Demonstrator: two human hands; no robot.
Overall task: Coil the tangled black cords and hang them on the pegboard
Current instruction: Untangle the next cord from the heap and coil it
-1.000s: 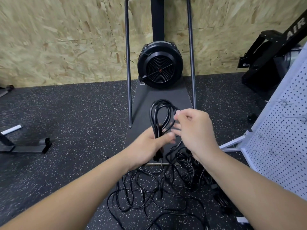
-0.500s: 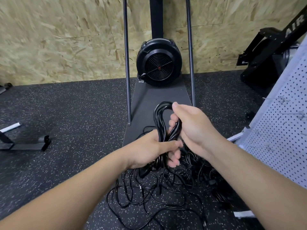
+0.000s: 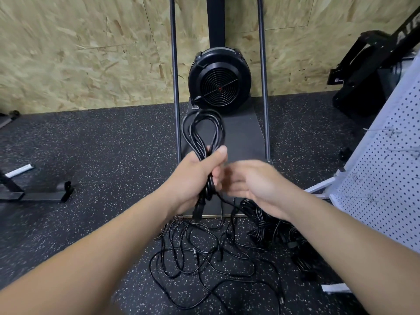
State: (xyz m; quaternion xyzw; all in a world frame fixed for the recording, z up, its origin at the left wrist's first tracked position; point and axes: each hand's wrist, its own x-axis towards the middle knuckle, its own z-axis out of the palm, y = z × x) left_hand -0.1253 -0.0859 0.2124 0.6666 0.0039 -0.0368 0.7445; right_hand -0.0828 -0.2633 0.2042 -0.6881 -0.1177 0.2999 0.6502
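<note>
Your left hand [image 3: 193,178] grips the looped black rubber cord coil [image 3: 203,135]; your blurred right hand [image 3: 254,180] looks open beside it. Its tail trails into the tangled black cords [image 3: 204,251] on the floor, so lifting toward the white perforated pegboard [image 3: 386,169] could snag.

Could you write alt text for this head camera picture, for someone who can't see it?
A person's left hand grips a coiled black cord upright, while the blurred right hand hovers beside it. More tangled black cords lie on the speckled floor below, and a white pegboard stands at right.
</note>
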